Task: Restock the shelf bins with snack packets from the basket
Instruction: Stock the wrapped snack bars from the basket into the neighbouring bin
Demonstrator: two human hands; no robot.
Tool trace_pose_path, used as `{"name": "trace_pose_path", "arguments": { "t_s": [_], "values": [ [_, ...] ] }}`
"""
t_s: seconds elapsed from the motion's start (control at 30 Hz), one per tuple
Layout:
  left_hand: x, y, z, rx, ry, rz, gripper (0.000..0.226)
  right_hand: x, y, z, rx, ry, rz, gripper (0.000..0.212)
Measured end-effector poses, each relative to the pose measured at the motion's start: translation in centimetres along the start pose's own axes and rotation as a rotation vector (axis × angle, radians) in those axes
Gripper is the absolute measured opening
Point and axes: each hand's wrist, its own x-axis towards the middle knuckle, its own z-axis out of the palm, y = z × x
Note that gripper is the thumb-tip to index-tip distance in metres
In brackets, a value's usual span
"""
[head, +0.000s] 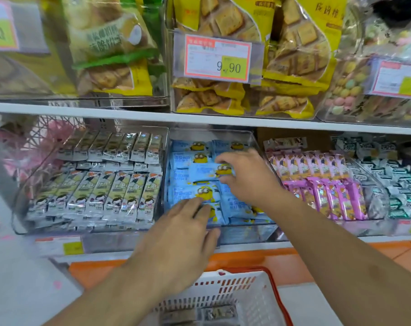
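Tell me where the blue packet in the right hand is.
Head view, centre: the right hand pinches a blue packet over the clear middle bin, between the green-white packets and pink packets.

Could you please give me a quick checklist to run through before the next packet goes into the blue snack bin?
1. Right hand grips a blue packet over the bin: ok.
2. Left hand steadies the front packets: ok.
3. Clear bin has room at the back: cannot tell.
4. Packets lie in neat rows: not ok, several are askew.
5. Basket within reach below: ok.
6. Basket holds more blue packets: cannot tell.
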Motion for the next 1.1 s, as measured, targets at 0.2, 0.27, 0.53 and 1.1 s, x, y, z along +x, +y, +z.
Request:
{"name": "trace_pose_path", "arguments": {
  "t_s": [0.2, 0.27, 0.53, 1.1],
  "values": [
    [0.0, -0.3, 0.3, 0.039, -0.004, 0.032, 0.081, 1.4, -1.4, 2.3, 0.214, -0.028, -0.053, 0.042],
    [0.0, -0.3, 0.5, 0.030, -0.003, 0.030, 0.080, 1.2, -1.6, 2.5, 0.295, -0.062, -0.065, 0.039],
    [-0.3, -0.4, 0.6, 0.015, 0.008, 0.043, 0.062, -0.8, -0.1, 2.8, 0.283, -0.048, -0.114, 0.034],
    [-8.8, -3.9, -0.3, -0.191, 0.138, -0.019, 0.029, -14.5, -5.4, 2.0, 0.253, -0.072, -0.375, 0.016]
  ]
}}
